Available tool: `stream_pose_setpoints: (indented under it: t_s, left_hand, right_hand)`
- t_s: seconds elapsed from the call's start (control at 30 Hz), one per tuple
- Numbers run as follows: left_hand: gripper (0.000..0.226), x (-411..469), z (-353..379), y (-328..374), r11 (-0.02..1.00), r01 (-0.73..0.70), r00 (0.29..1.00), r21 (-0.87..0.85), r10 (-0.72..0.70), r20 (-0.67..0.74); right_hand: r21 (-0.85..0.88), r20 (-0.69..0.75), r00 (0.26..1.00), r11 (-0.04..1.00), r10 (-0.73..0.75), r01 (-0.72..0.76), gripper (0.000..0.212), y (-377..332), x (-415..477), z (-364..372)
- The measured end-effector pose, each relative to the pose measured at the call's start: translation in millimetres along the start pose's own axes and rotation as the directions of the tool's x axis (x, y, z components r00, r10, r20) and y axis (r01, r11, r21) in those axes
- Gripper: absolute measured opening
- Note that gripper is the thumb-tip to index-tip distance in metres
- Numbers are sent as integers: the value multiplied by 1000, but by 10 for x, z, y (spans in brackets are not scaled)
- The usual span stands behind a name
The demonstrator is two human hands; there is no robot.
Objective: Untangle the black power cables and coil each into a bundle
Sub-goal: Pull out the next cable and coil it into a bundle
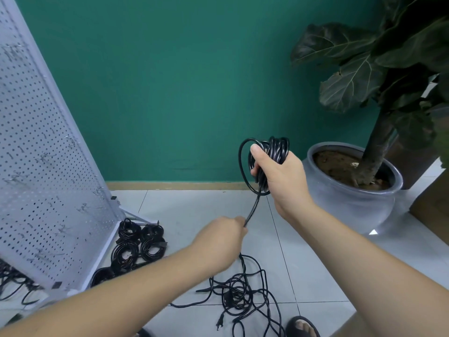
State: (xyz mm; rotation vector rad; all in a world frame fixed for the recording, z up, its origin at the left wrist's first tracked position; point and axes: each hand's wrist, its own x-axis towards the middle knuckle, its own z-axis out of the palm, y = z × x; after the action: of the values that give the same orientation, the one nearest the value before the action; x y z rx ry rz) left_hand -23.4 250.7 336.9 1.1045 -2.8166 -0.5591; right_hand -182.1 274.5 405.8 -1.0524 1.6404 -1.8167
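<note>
Tiled floor (206, 210). Mid-coil: my right hand (279, 173) grips the bundle (277, 148) left of the plant pot (359, 203); left hand (218, 237) pinches its tail (252, 207). Next: draw slack from the tangle (243, 295), wrap again.

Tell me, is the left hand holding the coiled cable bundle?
No, the coiled bundle is gripped by the right hand, while the left hand pinches the strand below it.

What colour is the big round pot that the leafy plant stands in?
The round glazed plant pot is grey-blue, best seen in the head view.
</note>
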Motion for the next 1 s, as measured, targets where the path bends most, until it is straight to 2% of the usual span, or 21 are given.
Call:
stream_pose_setpoints:
  t_s: [0.03, 0.1, 0.17, 0.23, 0.3, 0.4, 0.5, 0.53, 0.6, 0.7, 0.77, 0.87, 0.93, 1.0]
  left_hand:
    - [25, -65, -12, 83, 999, -25, 999, 43, 26, -20]
    - [25, -176, -76, 200, 997, -70, 992, 17, 71, -102]
    - [24, -248, -189, 249, 981, -129, 973, -142, 98, -210]
    - [16, -266, -323, 267, 931, -174, 954, -320, 79, -289]
    - [16, -269, -437, 273, 857, -199, 940, -475, 31, -339]
    - [16, -237, -558, 219, 654, -250, 934, -714, -30, -355]
    - [11, -172, -644, 149, 493, -319, 923, -810, -34, -384]
    - [10, -146, -658, 124, 446, -332, 919, -831, -47, -393]
    - [9, -104, -662, 83, 408, -345, 908, -845, -84, -411]
    - [14, -77, -656, 27, 413, -351, 898, -840, -106, -427]
    - [15, -73, -672, 5, 479, -370, 886, -796, -75, -457]
    - [11, -45, -650, -7, 611, -401, 852, -683, -25, -523]
    - [6, -6, -603, -52, 696, -372, 837, -614, -34, -546]
    - [5, 7, -573, -94, 738, -328, 850, -590, -43, -526]
  right_hand:
    - [-23, -14, 1000, 1000, -5, 5, 37, 9, 16, -4]
    - [-114, -31, 999, 993, -23, 19, 36, 41, 49, -28]
    - [-168, -16, 1000, 986, -26, 23, 41, 114, 76, -51]
    - [-171, 14, 1000, 985, 3, 0, 55, 198, 93, -59]
    - [-223, 40, 999, 975, 18, -9, 66, 243, 96, -63]
    - [-249, 75, 996, 968, 39, -20, 67, 262, 41, -26]
    - [-133, 103, 981, 979, 168, -153, 68, 289, -46, 115]
    - [-67, 115, 967, 973, 226, -220, 74, 280, -89, 179]
    - [63, 185, 936, 947, 300, -316, 87, 259, -168, 287]
    - [264, 293, 915, 897, 277, -356, 66, 141, -318, 397]
    - [335, 323, 914, 874, 244, -352, 61, 100, -354, 429]
    - [389, 379, 886, 823, 266, -414, 76, 54, -344, 435]
    - [417, 391, 869, 784, 302, -460, 89, 20, -303, 419]
    - [456, 376, 872, 756, 315, -470, 98, -15, -266, 394]
